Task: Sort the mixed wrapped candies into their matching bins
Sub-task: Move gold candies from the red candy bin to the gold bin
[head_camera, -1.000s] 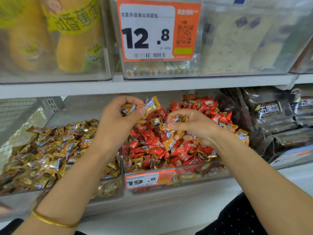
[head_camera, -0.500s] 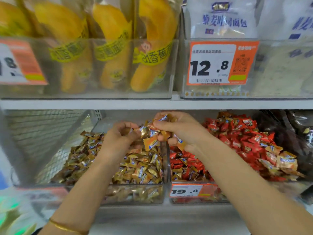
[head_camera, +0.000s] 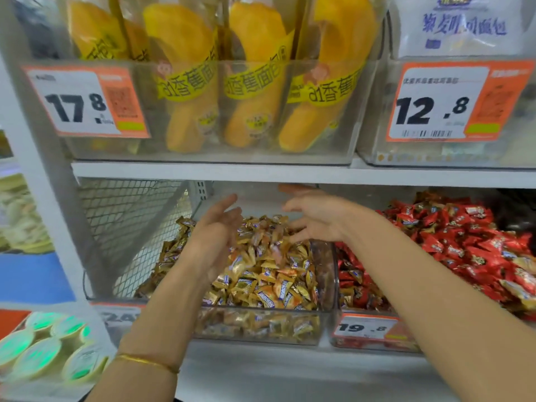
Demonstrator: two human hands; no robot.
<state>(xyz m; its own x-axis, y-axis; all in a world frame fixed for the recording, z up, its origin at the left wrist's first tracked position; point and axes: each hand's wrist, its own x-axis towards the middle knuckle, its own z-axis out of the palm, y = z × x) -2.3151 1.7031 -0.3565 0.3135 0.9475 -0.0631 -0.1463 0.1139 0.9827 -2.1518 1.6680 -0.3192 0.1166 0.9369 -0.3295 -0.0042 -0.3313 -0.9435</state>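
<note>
**Item: gold-wrapped candies, returned to their bin; both hands emptied**

Gold-wrapped candies (head_camera: 261, 271): loose heap, lower centre of the frame, filling the clear gold bin (head_camera: 255, 329); wrappers metallic gold to orange with small blue-and-white labels, pillow-shaped, ends crinkled; a few at the top of the heap are blurred, whether falling or not cannot be told.

Change: half a second ago each hand held a clutch of these wrappers above the bin; now neither holds any; the handfuls have evidently gone onto the heap; one batch of strays judged sorted.

Left hand (head_camera: 214, 236): centre of the frame, over the left half of the heap, palm turned inward; grip spread, fingers straight, holding nothing.

Right hand (head_camera: 316, 219): just right of it, over the back of the heap; grip spread, fingers fanned, holding nothing; the two hands apart.

Red-wrapped candies (head_camera: 464, 236): right of the frame, in the adjoining red bin (head_camera: 342, 343); stray gold wrappers (head_camera: 519, 288) lie among them at the right edge; sorting judged unfinished; next reach likely back to the right.

Surroundings: price tag (head_camera: 365, 329) reading 19.8 on the red bin's front; mesh panel (head_camera: 124, 221) at left; shelf board (head_camera: 203, 172) above; banana-bread packs (head_camera: 188, 82) upper centre; bracelet (head_camera: 145, 362) on the left wrist, lower left.
</note>
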